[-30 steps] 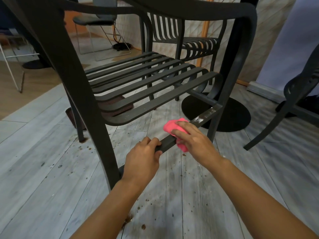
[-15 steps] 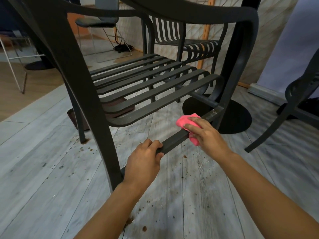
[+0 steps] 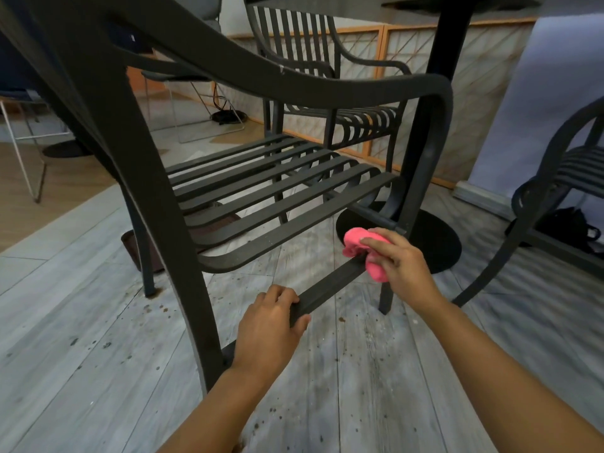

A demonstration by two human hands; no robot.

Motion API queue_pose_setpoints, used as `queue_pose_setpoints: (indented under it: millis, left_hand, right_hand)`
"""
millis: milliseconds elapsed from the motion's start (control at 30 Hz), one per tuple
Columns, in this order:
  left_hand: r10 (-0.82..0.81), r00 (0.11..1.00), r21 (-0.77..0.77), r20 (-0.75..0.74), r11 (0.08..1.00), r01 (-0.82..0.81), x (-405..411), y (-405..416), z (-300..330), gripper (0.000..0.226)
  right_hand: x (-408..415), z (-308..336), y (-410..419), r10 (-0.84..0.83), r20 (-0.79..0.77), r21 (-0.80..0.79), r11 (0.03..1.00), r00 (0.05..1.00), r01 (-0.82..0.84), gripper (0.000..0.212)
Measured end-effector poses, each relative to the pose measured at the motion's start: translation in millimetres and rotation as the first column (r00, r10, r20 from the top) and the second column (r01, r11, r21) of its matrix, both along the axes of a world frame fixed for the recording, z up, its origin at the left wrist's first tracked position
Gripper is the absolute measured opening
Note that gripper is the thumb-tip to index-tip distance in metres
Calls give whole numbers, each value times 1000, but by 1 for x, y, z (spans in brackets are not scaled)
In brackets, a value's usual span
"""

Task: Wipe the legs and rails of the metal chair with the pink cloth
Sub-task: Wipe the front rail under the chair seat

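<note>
Head view: cloth at the far end of the low rail

Pink cloth sits bunched on the chair's lower rail, close to the front leg, pinched under the right hand for rubbing. The left hand curls round the rail's near end, likely to steady the chair on the speckled floor

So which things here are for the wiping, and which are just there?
For the job: pink cloth in the right hand; lower rail, gripped by the left hand; chair's front leg.
Just there: round table base, other slatted chair, black bag.
</note>
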State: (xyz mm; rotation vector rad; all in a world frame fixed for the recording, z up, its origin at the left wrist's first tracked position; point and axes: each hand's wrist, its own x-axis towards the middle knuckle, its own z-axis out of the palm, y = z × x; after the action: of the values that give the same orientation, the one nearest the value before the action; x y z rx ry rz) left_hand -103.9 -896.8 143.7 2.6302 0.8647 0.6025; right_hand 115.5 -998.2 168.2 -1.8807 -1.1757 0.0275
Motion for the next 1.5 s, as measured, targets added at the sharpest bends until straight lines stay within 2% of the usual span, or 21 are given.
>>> queue_pose_setpoints:
  millis: [167,300,400,533,600,767,1000,1167,1500]
  left_hand:
    - [-42,999,32,14,999,42,28,-3,9,39]
    - [-123,992,57,-10,991,123,58,-5,12,43]
    - [-136,990,63,-28,988,138,77,-4,12,42]
    - [-125,992,36,-16,991,125,89,0,8,41]
    - [-142,990,8,-3,990,142,91,1,5,39]
    - [-136,987,-31,84,990,139,91,1,0,35]
    - [-137,987,-19,83,990,139,91,2,-3,34]
    - [-118,989,-38,84,992,121,90,3,-3,37]
    - [-111,991,-52,74,992,116,89,3,-3,38]
  right_hand:
    - [16,19,-8,-97,58,27,995,994,95,37]
    - [19,21,-4,-101,68,29,995,993,99,39]
    - [10,13,5,-87,155,22,996,984,84,39]
    - [-7,-11,13,72,163,-205,978,984,-37,41]
    - [-9,-24,13,124,249,-248,967,960,-61,42]
    - [-3,-39,12,111,405,-231,973,907,-16,55]
    - [11,-58,18,56,551,-160,986,833,39,70]
    - [20,-64,19,3,550,-122,990,835,76,73]
    - [45,-61,17,-73,502,-152,974,862,171,67]
